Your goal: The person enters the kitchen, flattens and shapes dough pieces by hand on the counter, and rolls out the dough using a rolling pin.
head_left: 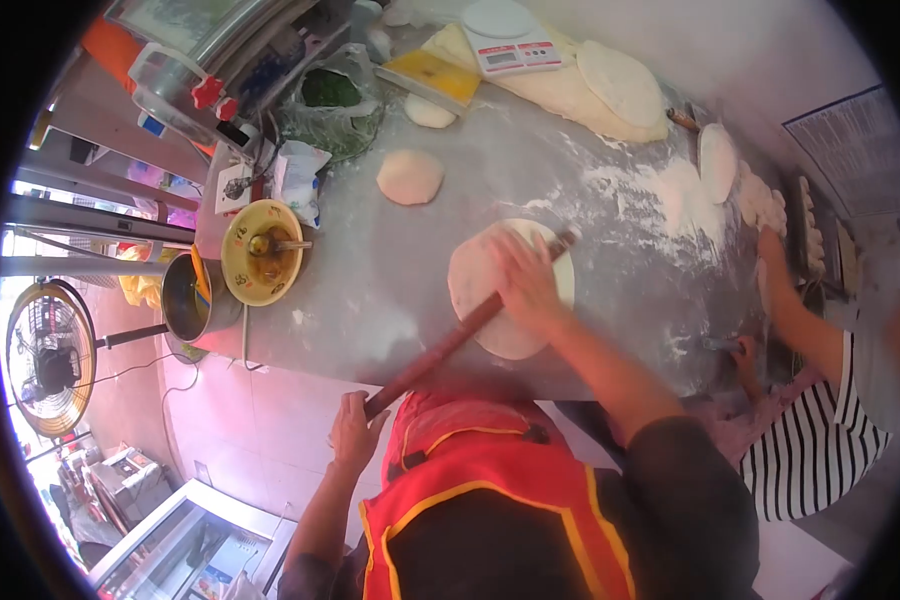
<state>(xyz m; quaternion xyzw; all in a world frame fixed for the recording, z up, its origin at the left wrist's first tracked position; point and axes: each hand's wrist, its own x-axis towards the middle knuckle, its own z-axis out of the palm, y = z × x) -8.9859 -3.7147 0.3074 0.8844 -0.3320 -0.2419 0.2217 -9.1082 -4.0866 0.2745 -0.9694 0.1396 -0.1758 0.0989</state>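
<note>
A long dark-red rolling pin (432,360) lies slantwise over a flattened round of dough (520,340) on the grey worktop (370,260). Near the table's front edge, my left hand (352,430) is closed round the pin's near end. Over the dough, my right hand (526,280) rests across the pin near its far end, with the fingers reaching over it and slightly blurred. The pin's middle shows between my hands. A smaller round of dough (410,177) sits farther back, apart from both hands.
At left stand a yellow bowl (232,262) with brownish liquid and a metal pot (182,312). A bag of greens (330,115), a scale (510,50) and large dough (595,95) occupy the back. At right, a co-worker's hand (772,246) is beside dough pieces (760,200) and loose flour (680,195).
</note>
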